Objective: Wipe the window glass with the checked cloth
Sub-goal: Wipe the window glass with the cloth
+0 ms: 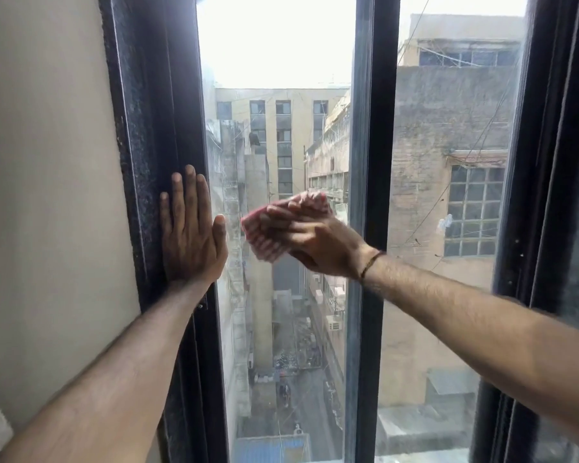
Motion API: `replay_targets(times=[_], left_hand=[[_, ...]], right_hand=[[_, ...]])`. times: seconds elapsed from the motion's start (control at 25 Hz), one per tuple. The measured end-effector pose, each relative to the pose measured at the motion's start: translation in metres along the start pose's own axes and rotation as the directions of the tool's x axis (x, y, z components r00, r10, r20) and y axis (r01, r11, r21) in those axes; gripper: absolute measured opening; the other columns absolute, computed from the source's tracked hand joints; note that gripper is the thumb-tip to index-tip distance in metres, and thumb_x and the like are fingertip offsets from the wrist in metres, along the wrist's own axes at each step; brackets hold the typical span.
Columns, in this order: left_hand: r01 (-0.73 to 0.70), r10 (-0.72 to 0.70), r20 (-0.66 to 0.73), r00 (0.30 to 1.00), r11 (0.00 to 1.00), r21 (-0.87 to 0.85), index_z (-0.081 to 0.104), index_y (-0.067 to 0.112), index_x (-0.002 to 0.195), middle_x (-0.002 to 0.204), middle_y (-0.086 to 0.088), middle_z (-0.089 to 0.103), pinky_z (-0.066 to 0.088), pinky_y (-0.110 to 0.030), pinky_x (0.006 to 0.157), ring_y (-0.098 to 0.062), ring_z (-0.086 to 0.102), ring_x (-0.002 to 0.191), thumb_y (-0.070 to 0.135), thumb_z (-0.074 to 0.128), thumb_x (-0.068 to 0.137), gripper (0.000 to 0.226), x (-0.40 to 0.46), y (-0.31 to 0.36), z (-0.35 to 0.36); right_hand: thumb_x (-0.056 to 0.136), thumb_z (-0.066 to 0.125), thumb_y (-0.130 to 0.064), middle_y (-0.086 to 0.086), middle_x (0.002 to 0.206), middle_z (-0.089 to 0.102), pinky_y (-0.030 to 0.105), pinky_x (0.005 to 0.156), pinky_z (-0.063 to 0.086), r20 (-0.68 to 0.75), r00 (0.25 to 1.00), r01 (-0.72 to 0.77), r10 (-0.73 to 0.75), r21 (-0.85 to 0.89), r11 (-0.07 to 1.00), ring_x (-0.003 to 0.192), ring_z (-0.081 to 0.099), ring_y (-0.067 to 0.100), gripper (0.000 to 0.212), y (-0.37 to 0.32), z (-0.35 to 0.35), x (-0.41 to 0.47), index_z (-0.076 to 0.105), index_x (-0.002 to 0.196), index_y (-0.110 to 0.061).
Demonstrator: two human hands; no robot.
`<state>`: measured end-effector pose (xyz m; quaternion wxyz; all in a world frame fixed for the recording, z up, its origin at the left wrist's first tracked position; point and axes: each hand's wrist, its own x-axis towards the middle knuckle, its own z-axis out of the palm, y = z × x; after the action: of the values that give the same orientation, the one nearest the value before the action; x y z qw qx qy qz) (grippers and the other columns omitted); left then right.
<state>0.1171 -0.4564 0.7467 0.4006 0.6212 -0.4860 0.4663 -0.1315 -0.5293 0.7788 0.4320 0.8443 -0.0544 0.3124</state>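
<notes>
The window glass point(281, 329) is a tall narrow pane between black frame bars, with a street and buildings showing through it. My right hand point(318, 242) presses the red and white checked cloth point(264, 238) flat against the middle of this pane; hand and cloth are blurred by motion. My left hand point(189, 232) lies flat and open on the black left frame point(154, 128), fingers pointing up, thumb at the edge of the glass. It holds nothing.
A black centre bar point(371, 162) divides this pane from a second pane point(448, 195) to the right, which ends at another dark frame point(555, 195). A plain cream wall point(47, 195) runs along the left.
</notes>
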Motion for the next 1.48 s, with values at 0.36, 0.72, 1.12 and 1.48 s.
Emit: replay_targets(times=[0.36,0.72,1.12,1.48], left_hand=[[-0.027,0.028,-0.006,1.0,0.999,0.039,0.002,0.006,0.168,0.179,-0.014,0.004,0.004,-0.052,0.136,-0.031,0.001,0.167,0.052,0.005,0.104,0.079,0.003,0.0,0.002],[-0.014,0.013,0.019,1.0,0.999,0.035,0.001,0.006,0.168,0.179,-0.014,0.003,0.0,-0.049,0.136,-0.031,0.001,0.167,0.059,-0.006,0.1,0.086,-0.002,0.001,0.0],[-0.015,0.019,0.081,0.997,0.999,-0.042,-0.003,0.007,0.167,0.179,-0.015,-0.001,0.001,-0.055,0.135,-0.033,-0.002,0.166,0.055,0.02,0.102,0.084,0.004,0.0,-0.005],[-0.219,0.24,0.063,0.969,0.946,-0.241,0.005,0.004,0.167,0.178,-0.017,0.006,0.004,-0.059,0.134,-0.032,0.007,0.166,0.041,0.028,0.108,0.074,0.008,0.157,-0.036]], right_hand=[[0.105,0.059,-0.015,0.012,0.158,0.051,0.044,0.133,0.019,-0.113,0.974,-0.184,0.197,0.117,0.976,0.155,0.038,0.027,0.044,-0.03,0.018,-0.041,0.052,0.148,-0.012],[0.11,0.049,-0.029,0.014,0.142,0.068,0.041,0.104,0.056,-0.132,0.898,-0.403,0.419,0.136,0.905,0.113,0.074,0.039,0.037,0.066,-0.025,0.006,0.064,0.14,-0.012],[0.1,0.058,-0.009,0.022,0.135,0.07,0.041,0.112,0.053,0.039,0.895,-0.433,0.445,0.326,0.841,0.126,0.068,0.034,0.04,-0.05,-0.025,-0.106,0.062,0.137,0.005],[0.099,0.054,-0.022,0.014,0.083,0.075,0.036,0.073,0.058,-0.121,-0.166,-0.801,0.979,0.595,-0.062,0.067,0.057,0.018,0.029,0.008,-0.134,-0.158,0.076,0.097,-0.003]])
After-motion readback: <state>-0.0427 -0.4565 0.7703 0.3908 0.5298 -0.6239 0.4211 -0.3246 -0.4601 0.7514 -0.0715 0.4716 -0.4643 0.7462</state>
